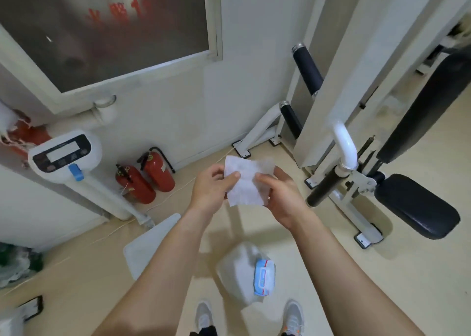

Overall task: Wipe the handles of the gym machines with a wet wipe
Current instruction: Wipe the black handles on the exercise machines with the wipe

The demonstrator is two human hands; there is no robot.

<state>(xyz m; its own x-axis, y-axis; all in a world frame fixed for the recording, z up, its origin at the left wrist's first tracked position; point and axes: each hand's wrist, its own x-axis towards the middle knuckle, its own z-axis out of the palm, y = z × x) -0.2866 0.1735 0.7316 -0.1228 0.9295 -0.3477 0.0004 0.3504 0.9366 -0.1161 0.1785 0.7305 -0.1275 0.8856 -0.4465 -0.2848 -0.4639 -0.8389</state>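
Pinching one wet wipe [246, 180], both hands; wipe pack [264, 277] on jug [237, 272].

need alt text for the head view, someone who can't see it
Both hands, left and right, hold a white wipe spread open over a beige floor. A gym machine's black handles stand ahead right, two red extinguishers left, a wipe pack near the feet.

Two bare forearms: extended forward, converging at chest height. Left hand [212, 188]: fingers curled, thumb pinching the wet wipe [246, 181] at its left edge. Right hand [281, 193]: thumb on the wipe's front, fingers folded behind its right side.
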